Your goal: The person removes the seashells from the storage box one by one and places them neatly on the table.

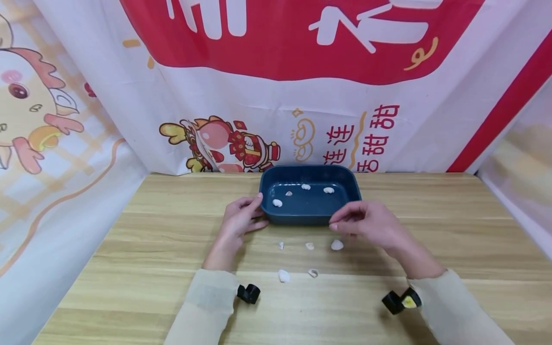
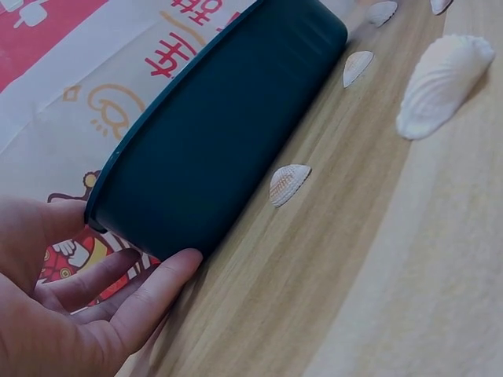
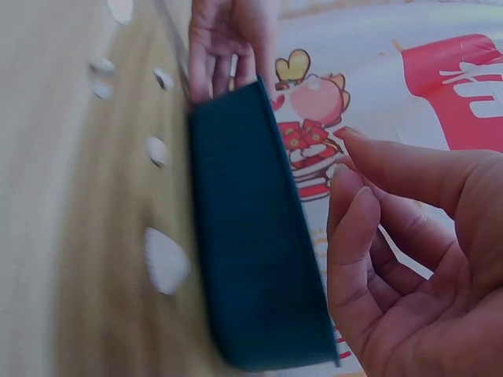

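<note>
A dark blue rectangular tray (image 1: 308, 220) stands on the table against the cloth backdrop, with several small seashells (image 1: 277, 203) lying inside. At its left end my left hand (image 1: 240, 218) holds it, thumb on the rim and fingers against the end wall. By the front right corner hovers my right hand (image 1: 366, 223), fingers bent; in the right wrist view its fingertips (image 3: 357, 145) are slightly apart and no shell shows between them. Several more shells lie in front of the tray, among them a white fan-shaped shell (image 1: 337, 245) close to the right hand.
Nearer on the wood-grain table (image 1: 129, 287) lie a white shell (image 1: 284, 276) and a curled shell (image 1: 313, 273). Behind the tray hangs a white and red printed cloth (image 1: 258, 96). Small black cameras (image 1: 249, 293) sit on both wrists.
</note>
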Demonstrator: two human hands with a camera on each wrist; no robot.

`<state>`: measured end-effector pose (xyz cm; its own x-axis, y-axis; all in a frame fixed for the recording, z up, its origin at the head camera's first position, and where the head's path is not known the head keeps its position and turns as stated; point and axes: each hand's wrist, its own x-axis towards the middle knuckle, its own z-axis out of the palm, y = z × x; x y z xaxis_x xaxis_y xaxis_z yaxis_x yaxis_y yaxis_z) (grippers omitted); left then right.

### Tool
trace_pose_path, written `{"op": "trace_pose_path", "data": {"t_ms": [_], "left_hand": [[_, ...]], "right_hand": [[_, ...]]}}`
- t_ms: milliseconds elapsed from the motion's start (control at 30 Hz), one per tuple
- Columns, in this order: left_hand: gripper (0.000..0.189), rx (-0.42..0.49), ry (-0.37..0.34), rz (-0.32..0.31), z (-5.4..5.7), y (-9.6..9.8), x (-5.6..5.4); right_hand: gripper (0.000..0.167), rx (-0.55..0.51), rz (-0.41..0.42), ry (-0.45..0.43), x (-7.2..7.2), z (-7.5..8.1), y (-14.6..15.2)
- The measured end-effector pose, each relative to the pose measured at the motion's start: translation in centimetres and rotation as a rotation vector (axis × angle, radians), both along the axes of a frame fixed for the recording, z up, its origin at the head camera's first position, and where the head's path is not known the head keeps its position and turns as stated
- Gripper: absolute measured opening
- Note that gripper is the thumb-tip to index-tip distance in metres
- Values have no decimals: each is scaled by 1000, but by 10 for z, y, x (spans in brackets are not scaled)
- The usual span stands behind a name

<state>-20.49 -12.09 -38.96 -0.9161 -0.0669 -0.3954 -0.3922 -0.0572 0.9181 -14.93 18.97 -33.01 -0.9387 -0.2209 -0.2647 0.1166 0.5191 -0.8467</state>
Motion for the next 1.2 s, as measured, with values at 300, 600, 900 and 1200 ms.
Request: {"op": "trace_pose_path", "data": {"t_ms": [300,600,900,1200], "left_hand": [[46,6,8,-8,0,-2,0],[47,19,3,-7,-1,-3,1],[48,20,-5,-6,-1,-2,3],[50,32,14,-13,-3,-2,3]], "right_hand": [[31,41,20,-13,-52,16,-19],[34,-98,25,-214,-92,-2,-55],[28,-92,15,-248,-106,-11,-92],[25,-90,-30,-246,-115,-23,-110]]}}
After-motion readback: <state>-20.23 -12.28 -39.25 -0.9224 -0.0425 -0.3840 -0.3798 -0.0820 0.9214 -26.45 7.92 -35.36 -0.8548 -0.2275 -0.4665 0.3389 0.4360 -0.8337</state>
